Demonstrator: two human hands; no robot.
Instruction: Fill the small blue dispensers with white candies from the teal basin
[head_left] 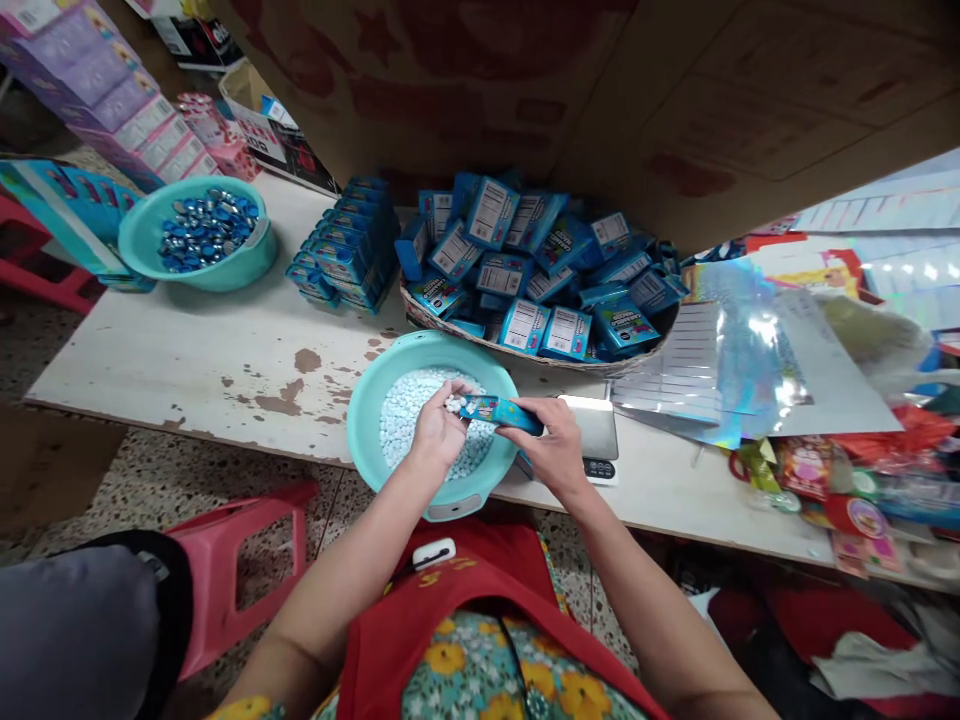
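Observation:
A turquoise basin (360,425) of small white, candy-like pellets (405,405) stands at the table's front edge. Over it, my right hand (553,440) is closed round a small blue printed box (491,410), which lies on its side with one end toward my left hand. My left hand (441,428) is cupped round a few white pellets, its fingers against that end of the box. Whether pellets are inside the box is hidden. Just right of the basin, partly behind my right hand, sits a digital scale (596,430).
Behind the basin, a wide basket (525,355) is heaped with blue boxes. Stacked blue boxes (349,245) and a turquoise basin (135,240) of blue and silver wrapped pieces stand left. A large carton (480,90) overhangs the back. Shiny sheets (750,350) lie right; a pink stool (232,560) stands lower left.

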